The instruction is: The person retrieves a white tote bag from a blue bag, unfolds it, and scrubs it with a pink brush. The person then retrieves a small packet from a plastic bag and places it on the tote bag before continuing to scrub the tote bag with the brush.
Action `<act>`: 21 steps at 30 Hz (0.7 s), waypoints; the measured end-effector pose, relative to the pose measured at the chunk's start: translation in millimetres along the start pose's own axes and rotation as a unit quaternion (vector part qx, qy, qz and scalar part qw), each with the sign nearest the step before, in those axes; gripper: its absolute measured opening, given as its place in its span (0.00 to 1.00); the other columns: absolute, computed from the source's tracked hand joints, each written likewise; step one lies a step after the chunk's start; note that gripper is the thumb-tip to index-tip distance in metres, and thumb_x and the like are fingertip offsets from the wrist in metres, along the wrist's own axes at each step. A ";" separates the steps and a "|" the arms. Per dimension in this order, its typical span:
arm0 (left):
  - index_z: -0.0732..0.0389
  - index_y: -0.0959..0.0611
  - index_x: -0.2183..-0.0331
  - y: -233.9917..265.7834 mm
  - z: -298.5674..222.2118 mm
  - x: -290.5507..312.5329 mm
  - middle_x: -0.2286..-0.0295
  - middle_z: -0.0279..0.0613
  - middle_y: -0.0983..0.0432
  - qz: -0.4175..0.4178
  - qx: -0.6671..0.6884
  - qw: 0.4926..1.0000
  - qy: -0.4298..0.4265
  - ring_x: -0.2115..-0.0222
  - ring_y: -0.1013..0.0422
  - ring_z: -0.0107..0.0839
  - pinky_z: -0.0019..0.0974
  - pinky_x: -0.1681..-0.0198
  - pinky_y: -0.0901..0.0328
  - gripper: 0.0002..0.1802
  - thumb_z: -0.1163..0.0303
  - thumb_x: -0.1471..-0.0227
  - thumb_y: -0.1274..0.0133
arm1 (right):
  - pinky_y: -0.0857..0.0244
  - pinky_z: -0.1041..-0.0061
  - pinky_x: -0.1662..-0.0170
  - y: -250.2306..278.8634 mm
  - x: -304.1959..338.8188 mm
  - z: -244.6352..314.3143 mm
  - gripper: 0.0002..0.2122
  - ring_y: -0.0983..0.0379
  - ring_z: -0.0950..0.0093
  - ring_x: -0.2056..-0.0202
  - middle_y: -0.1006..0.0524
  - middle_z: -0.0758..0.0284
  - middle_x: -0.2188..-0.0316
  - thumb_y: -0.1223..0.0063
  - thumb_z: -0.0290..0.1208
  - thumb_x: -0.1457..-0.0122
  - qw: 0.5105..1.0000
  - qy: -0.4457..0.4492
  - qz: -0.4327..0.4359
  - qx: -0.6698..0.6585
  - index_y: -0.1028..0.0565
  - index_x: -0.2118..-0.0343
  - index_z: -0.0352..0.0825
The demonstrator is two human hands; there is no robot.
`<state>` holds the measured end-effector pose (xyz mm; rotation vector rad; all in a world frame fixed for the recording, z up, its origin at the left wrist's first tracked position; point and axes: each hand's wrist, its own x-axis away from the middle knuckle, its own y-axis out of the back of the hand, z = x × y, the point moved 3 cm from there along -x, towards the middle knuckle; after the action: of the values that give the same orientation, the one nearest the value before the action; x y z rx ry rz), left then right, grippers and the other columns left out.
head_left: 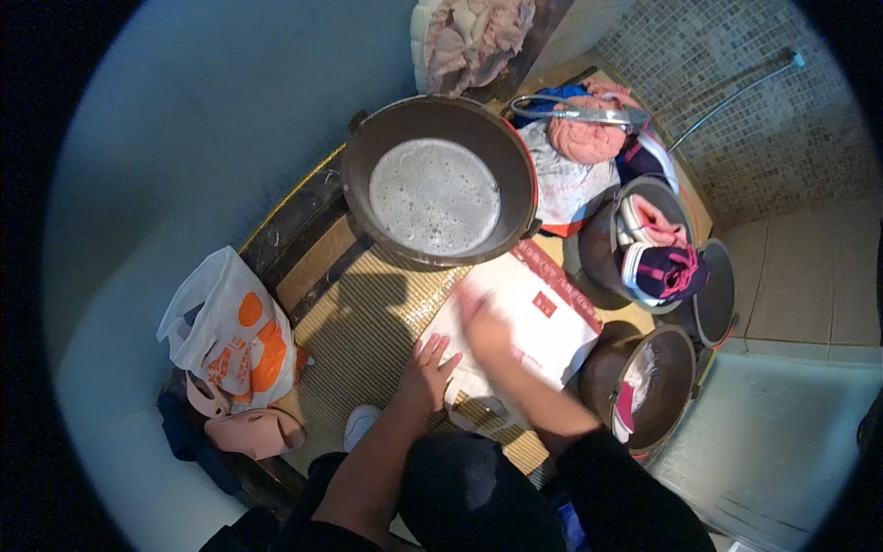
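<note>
A white bag with red trim and a red square print (547,345) lies flat in front of me on a ribbed tan mat (359,322). My left hand (430,370) rests at its left edge with the fingers spread, the fingertips near or on the white surface. Over the bag's upper left part is my right hand (486,333), smeared by motion. Something pinkish shows at its fingertips, but whether that is a held object or just blurred fingers I cannot make out. Just beyond the bag stands a large dark tub (437,193) of foamy water.
A dark bucket (598,244) on the right holds shoes (670,271); nearer is another bucket (676,405) with pink and white items. Behind them lie clothes (566,175) and a shower head (602,116). On the left are a plastic bag (244,336) and pink slippers (255,432).
</note>
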<state>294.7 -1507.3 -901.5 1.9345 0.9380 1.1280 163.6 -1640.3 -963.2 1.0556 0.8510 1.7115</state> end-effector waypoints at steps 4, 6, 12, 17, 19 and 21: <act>0.53 0.36 0.43 -2.3 5.4 12.7 0.40 0.50 0.48 -0.013 0.002 1.000 0.006 0.39 0.54 0.44 0.47 0.37 0.63 0.30 0.64 0.49 0.56 | 0.32 0.52 0.64 -2.2 -7.0 -24.2 0.25 0.25 0.54 0.67 0.31 0.48 0.53 0.68 0.47 0.37 0.971 -0.107 0.144 0.160 0.45 0.39 0.43; 0.54 0.34 0.44 -23.9 2.1 10.6 0.41 0.50 0.46 -0.030 -0.015 0.998 0.044 0.39 0.51 0.44 0.48 0.37 0.61 0.27 0.65 0.46 0.59 | 0.31 0.61 0.75 89.7 -46.7 -7.6 0.22 0.25 0.60 0.73 0.30 0.55 0.68 0.65 0.38 0.37 0.968 -0.018 -0.028 0.250 0.46 0.40 0.60; 0.71 0.29 0.50 -22.2 -9.8 5.7 0.51 0.64 0.33 0.046 0.056 0.990 0.118 0.47 0.38 0.49 0.48 0.39 0.57 0.24 0.67 0.45 0.62 | 0.32 0.53 0.65 83.2 -16.8 17.1 0.20 0.28 0.51 0.65 0.32 0.48 0.58 0.73 0.50 0.37 0.992 -0.024 0.001 0.122 0.39 0.44 0.52; 0.70 0.30 0.49 -22.3 -12.1 9.9 0.45 0.60 0.41 0.091 -0.002 0.992 0.087 0.41 0.48 0.48 0.50 0.38 0.62 0.26 0.63 0.44 0.66 | 0.37 0.53 0.56 51.3 12.2 54.1 0.26 0.31 0.48 0.59 0.36 0.44 0.52 0.71 0.56 0.39 0.983 0.001 0.162 0.088 0.37 0.50 0.38; 0.70 0.30 0.49 -28.5 -14.4 6.1 0.45 0.58 0.40 0.046 -0.018 0.994 0.098 0.41 0.47 0.47 0.50 0.38 0.61 0.26 0.63 0.45 0.64 | 0.33 0.54 0.67 66.7 -23.1 33.6 0.17 0.28 0.52 0.68 0.33 0.49 0.59 0.67 0.47 0.38 0.986 0.038 0.030 0.161 0.35 0.54 0.41; 0.70 0.29 0.50 -29.1 -14.5 11.8 0.46 0.56 0.37 0.026 -0.021 0.996 0.084 0.42 0.44 0.46 0.49 0.38 0.59 0.26 0.65 0.46 0.63 | 0.32 0.56 0.74 73.3 -28.5 34.7 0.12 0.27 0.56 0.71 0.32 0.52 0.63 0.66 0.40 0.37 0.983 0.022 -0.083 0.163 0.36 0.55 0.42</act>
<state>278.9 -1480.0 -915.7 1.8614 0.9483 1.3479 176.1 -1688.7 -893.2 1.1272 1.2441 1.4908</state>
